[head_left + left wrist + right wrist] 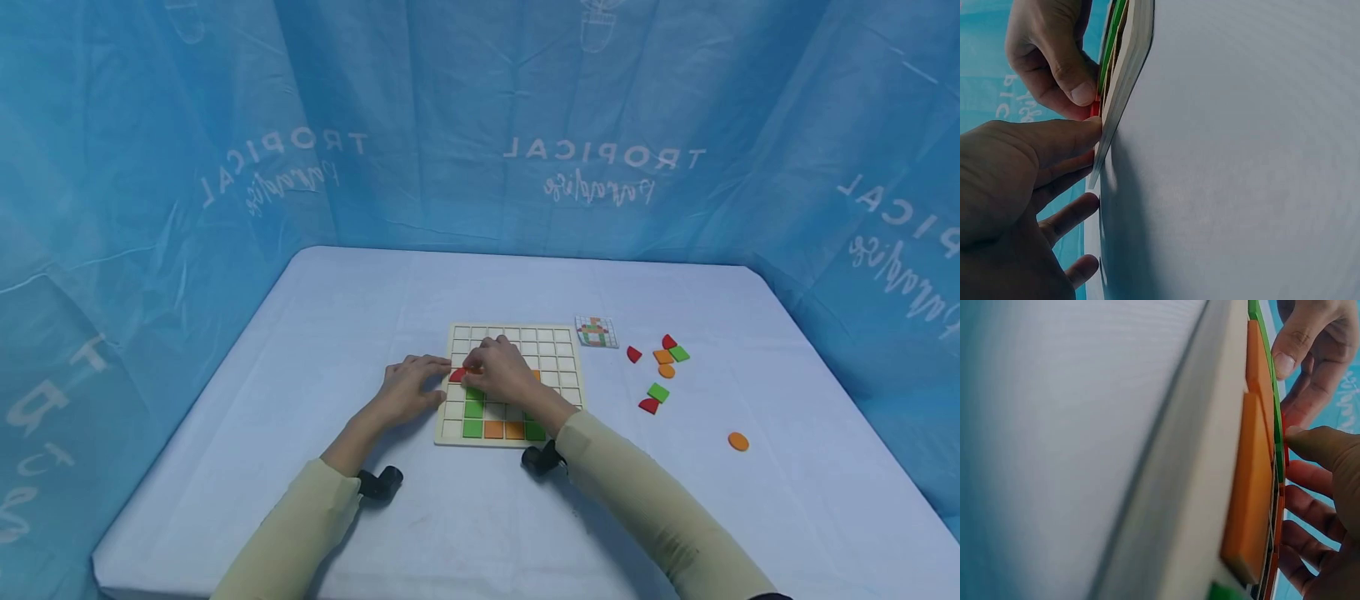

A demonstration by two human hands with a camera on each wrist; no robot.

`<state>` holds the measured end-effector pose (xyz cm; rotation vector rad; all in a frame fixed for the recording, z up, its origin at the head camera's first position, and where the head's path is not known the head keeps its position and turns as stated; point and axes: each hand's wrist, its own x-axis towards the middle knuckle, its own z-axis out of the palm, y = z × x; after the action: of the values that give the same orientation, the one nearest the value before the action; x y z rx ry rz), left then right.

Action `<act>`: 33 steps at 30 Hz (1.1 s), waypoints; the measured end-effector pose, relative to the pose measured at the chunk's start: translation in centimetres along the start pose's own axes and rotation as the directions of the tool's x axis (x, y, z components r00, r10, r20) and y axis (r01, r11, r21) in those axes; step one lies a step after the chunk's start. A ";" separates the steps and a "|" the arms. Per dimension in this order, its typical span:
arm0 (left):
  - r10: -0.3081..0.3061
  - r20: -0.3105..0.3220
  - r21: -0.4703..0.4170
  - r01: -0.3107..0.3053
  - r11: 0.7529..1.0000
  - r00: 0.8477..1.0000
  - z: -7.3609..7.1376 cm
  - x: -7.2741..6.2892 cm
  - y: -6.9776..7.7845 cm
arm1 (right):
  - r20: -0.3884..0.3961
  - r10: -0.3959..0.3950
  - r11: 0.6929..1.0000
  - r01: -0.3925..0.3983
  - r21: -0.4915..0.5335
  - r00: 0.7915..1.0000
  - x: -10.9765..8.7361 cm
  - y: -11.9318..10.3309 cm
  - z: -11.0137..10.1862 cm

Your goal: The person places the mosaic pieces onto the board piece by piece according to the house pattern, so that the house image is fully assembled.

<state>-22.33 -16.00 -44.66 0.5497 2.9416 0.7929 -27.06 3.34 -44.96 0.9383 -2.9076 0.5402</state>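
Note:
A pale wooden grid board (551,336) lies on the table, with green, orange and red pieces set in some squares. My right hand (504,371) reaches over its left part and pinches a red quarter-round piece (457,376) between thumb and index finger. In the right wrist view, the right thumb (1319,445) touches the red piece's edge. My left hand (408,390) stays at the board's left edge, fingers loosely extended, fingertips at the rim. The right hand covers several squares in the head view.
A small printed pattern card (596,332) lies at the board's upper right. Farther right are loose pieces: red quarter-rounds (633,354), green squares (658,392), an orange square (663,357) and orange discs (738,441). Blue printed curtains (465,200) surround the white-covered table (360,300).

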 end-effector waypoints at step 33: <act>-0.025 0.009 -0.008 0.025 1.000 1.000 0.0 0.1 0.2 | -0.171 0.282 0.958 -0.270 0.091 0.944 -16.1 12.8 -7.0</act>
<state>-22.36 -15.77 -44.55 0.5136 2.9295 0.7971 -21.77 24.38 -44.75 0.4550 -2.8814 0.7015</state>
